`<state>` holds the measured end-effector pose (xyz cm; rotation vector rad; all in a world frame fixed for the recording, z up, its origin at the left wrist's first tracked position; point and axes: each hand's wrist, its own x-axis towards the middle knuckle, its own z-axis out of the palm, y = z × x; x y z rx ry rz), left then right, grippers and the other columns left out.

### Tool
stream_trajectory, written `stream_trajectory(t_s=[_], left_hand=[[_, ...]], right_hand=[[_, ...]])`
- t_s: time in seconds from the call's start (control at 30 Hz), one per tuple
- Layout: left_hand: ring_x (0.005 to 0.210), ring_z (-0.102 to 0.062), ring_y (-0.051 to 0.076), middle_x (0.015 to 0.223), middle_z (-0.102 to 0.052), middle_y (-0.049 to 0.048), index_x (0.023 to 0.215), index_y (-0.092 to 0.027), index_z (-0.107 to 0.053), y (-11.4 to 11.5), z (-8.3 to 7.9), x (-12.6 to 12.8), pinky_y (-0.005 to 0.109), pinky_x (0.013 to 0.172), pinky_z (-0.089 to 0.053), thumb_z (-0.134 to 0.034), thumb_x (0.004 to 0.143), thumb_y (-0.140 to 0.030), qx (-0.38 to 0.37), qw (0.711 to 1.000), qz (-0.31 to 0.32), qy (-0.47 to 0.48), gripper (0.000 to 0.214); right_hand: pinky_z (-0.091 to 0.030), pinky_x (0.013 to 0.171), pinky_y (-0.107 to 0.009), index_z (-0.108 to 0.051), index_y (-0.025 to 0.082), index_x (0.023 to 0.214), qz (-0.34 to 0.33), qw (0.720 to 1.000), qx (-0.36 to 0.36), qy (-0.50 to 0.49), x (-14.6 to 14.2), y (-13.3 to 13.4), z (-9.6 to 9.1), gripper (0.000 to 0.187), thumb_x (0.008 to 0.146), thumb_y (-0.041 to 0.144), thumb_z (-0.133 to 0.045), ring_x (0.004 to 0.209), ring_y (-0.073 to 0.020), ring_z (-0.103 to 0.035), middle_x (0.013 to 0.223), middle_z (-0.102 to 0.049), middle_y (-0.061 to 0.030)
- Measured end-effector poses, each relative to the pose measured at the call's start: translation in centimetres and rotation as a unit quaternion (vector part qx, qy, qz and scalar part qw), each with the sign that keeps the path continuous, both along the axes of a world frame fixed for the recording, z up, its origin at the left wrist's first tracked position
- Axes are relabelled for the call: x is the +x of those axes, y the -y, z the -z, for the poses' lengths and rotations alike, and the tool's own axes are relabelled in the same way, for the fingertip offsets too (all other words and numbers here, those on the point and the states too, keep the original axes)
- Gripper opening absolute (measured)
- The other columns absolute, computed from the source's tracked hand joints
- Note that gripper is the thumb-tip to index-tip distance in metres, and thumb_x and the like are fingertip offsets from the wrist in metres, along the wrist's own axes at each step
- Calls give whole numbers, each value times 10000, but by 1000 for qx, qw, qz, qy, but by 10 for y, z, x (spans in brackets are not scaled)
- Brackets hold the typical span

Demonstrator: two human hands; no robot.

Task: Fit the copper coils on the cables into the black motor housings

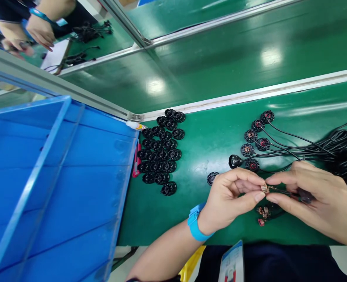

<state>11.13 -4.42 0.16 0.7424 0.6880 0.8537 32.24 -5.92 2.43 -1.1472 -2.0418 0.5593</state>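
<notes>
My left hand [230, 197], with a blue wristband [195, 225], pinches a small metal connector [264, 188] between thumb and forefinger. My right hand [314, 199] pinches the same piece from the other side and holds the black wire [293, 193] that runs from it. Under the hands lie more small connector ends [263, 213]. Just beyond the hands, several round black parts with red centres [254, 139] sit on wires leading to a bundle of black cable [340, 150]. One loose black round part [212, 178] lies left of my left hand.
A heap of several black round parts [161, 150] lies on the green table [208, 141]. A big blue crate [58, 184] stands at the left. A red pen [137, 158] lies beside it. Another person's hands [39, 29] work at the far left top, beyond a metal rail [73, 90].
</notes>
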Motion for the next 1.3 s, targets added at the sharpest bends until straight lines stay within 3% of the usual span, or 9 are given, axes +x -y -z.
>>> stream_trajectory(t_s=[0.17, 0.47, 0.63, 0.7, 0.77, 0.83, 0.93, 1.1, 1.3], left_hand=[[749, -777, 97, 884, -817, 35, 919, -155, -794, 0, -1, 0, 156, 733, -627, -902, 781, -145, -34, 999, 2, 1, 176], [746, -790, 122, 829, -805, 22, 898, -153, -780, 1, 1, -1, 174, 722, -612, -934, 746, -180, -105, 994, 16, 25, 218], [694, -762, 114, 780, -785, 14, 907, -164, -787, 2, 2, -1, 178, 673, -577, -948, 741, -280, -117, 993, 25, 17, 259], [689, -753, 125, 774, -787, 24, 909, -162, -793, 2, 2, -1, 200, 680, -582, -952, 734, -327, -119, 993, 26, 7, 289], [697, -743, 121, 782, -792, 27, 901, -164, -801, 2, 2, -1, 208, 706, -588, -951, 735, -339, -115, 993, 21, 5, 284], [706, -733, 106, 794, -797, 22, 898, -172, -808, 2, 1, -1, 201, 732, -589, -946, 744, -328, -109, 994, 13, 12, 259], [708, -737, 112, 795, -799, 28, 897, -168, -814, 1, 1, 0, 212, 744, -601, -943, 748, -319, -105, 994, 7, 17, 249], [725, -750, 108, 800, -803, 20, 914, -181, -817, 2, 1, 0, 211, 763, -608, -917, 787, -278, -96, 995, 13, 25, 189], [773, -770, 155, 862, -816, 65, 944, -163, -806, 8, 4, 2, 270, 798, -631, -911, 790, -383, -56, 998, 25, -22, 288]], right_hand=[[-496, 617, -245, -691, 206, 1097, -10, 999, -32, -23, 2, 1, -1, 130, 990, 277, -669, 620, -93, -598, 762, -713, 22], [-492, 615, -209, -627, 219, 940, 7, 999, -42, -18, -3, 0, -3, 75, 1006, 200, -596, 610, -67, -606, 726, -683, 59], [-478, 616, -213, -591, 208, 901, 11, 1000, -12, -2, -6, -1, -4, 132, 1027, 198, -552, 585, -67, -577, 688, -641, 54], [-492, 631, -232, -619, 195, 972, 11, 1000, 7, 0, -6, -1, -3, 89, 1026, 264, -605, 605, -79, -592, 729, -665, 38], [-508, 656, -255, -650, 175, 1118, 14, 999, 38, 10, -5, 0, -1, 182, 994, 303, -686, 620, -93, -608, 761, -687, 28], [-512, 686, -276, -656, 162, 1241, 14, 997, 75, 22, -4, 3, 1, 324, 939, 222, -757, 646, -101, -620, 786, -706, 21], [-488, 673, -309, -697, 183, 1242, 13, 993, 117, 26, 1, 9, 6, 392, 875, 74, -781, 694, -120, -611, 833, -723, 2], [-504, 658, -342, -714, 213, 1231, -11, 988, 141, 61, 9, 13, 11, 381, 873, 102, -784, 710, -152, -606, 849, -720, -10], [-447, 605, -340, -703, 140, 1045, -25, 972, 208, 104, 3, 5, 7, 161, 908, 56, -692, 619, -142, -541, 664, -613, 10]])
